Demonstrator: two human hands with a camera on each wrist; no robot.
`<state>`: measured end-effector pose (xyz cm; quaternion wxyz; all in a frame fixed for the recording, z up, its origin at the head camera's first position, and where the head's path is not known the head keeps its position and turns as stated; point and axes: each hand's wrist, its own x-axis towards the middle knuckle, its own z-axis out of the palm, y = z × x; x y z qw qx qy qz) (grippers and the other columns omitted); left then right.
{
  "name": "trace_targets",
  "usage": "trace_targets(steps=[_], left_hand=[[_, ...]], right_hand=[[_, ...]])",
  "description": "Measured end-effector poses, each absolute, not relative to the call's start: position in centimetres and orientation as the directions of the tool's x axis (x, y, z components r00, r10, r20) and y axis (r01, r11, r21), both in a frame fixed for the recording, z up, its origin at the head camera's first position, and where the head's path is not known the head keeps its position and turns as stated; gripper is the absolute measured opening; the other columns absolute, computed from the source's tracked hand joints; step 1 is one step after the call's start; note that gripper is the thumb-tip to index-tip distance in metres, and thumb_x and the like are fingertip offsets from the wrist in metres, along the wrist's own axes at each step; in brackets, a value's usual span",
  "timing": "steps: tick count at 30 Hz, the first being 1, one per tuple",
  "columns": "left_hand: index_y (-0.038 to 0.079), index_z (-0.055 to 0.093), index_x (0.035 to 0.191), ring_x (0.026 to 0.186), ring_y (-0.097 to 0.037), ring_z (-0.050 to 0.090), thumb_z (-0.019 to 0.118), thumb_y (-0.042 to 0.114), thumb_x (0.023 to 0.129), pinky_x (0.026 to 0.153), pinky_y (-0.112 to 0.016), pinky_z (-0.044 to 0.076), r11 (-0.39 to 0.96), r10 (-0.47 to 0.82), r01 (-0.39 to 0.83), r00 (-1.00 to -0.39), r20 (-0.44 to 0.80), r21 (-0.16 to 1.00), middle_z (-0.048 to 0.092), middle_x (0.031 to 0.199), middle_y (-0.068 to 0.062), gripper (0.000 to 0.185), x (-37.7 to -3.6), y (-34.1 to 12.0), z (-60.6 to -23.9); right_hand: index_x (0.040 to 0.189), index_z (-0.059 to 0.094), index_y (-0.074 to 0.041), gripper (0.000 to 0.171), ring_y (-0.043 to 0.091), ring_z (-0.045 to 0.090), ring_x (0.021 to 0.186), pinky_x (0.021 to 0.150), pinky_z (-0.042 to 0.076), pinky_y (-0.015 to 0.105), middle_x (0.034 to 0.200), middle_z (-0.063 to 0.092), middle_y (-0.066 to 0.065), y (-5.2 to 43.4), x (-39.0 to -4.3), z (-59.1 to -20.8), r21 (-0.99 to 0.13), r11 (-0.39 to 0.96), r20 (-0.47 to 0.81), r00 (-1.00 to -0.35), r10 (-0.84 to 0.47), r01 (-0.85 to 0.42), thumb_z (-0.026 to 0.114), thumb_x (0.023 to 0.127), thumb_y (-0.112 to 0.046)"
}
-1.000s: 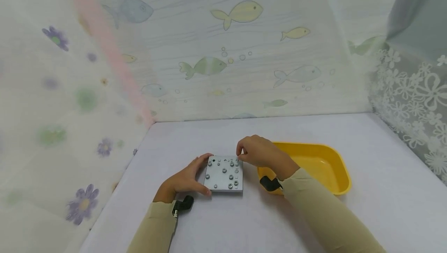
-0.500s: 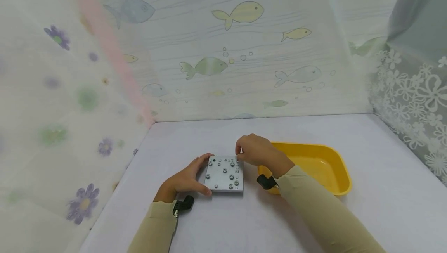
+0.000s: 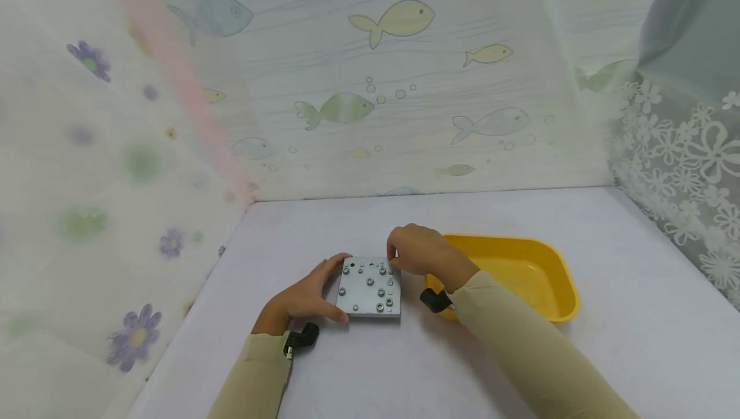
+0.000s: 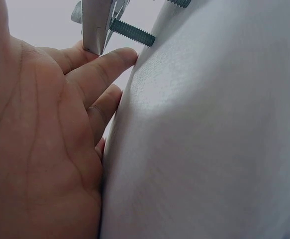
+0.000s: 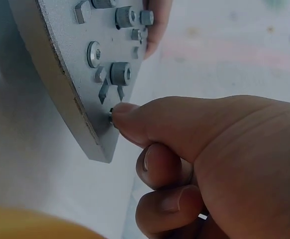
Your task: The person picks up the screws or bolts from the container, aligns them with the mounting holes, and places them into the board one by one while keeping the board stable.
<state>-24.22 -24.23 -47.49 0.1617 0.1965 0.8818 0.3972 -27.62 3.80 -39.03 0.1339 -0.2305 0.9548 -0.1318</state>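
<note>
Metal plate (image 3: pixel 369 288), grey and square, lies flat on the white table (image 3: pixel 358 367), near its front and slightly left of centre. Left hand (image 3: pixel 303 297) grips the plate's left edge, thumb along the near corner and fingers curled at the far corner; the left wrist view shows fingertips under the plate edge and a screw shank (image 4: pixel 132 31) projecting below the plate, which holds it slightly off the cloth. Right hand (image 3: pixel 417 251) is at the plate's far right corner, thumb and forefinger pinching a small screw (image 5: pixel 111 115) there; the remaining fingers are curled into the palm. Further screws and empty holes show across the plate face.

Edges and room: the plate's near edge faces open cloth toward the person. Its left side is taken by the left hand, with open table beyond up to the left curtain. Its right side is close to a yellow tray (image 3: pixel 555 271), whose near-left corner lies under the right wrist. The far edge has open table up to the fish-patterned backdrop (image 3: pixel 393 85).

Surroundings: flowered curtain (image 3: pixel 87 200) on the left, lace curtain (image 3: pixel 682 168) on the right. Both enclose the table sides. Beige sleeves (image 3: pixel 520 348) cover both forearms, each carrying a black wrist camera (image 3: pixel 300 338).
</note>
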Motion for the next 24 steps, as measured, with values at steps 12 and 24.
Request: trace_targets(steps=[12, 24], left_hand=[[0.042, 0.030, 0.157, 0.155, -0.018, 0.022, 0.097, 0.043, 0.057, 0.126, -0.059, 0.012, 0.606, 0.471, 0.216, -0.873, -0.127, 0.765, 0.039, 0.160, 0.017, 0.120, -24.3, -23.7, -47.6], [0.038, 0.030, 0.158, 0.158, -0.019, 0.016, 0.098, 0.040, 0.058, 0.127, -0.057, 0.007, 0.582, 0.488, 0.222, -0.865, -0.118, 0.782, 0.040, 0.160, 0.015, 0.121, -24.4, -23.9, -47.5]], right_hand=[[0.095, 0.077, -0.025, 0.008, 0.018, 0.060, 0.083, 0.070, 0.049, 0.032, 0.086, 0.066, -0.007, 4.0, -28.0, -39.2, -0.314, 0.865, -0.209, -0.861, -0.464, -0.390, 0.080, 0.092, -0.032], [0.098, 0.076, -0.025, 0.009, 0.018, 0.060, 0.086, 0.073, 0.052, 0.032, 0.093, 0.066, -0.005, 4.8, -28.4, -38.8, -0.324, 0.849, -0.178, -0.855, -0.487, -0.417, 0.079, 0.091, -0.030]])
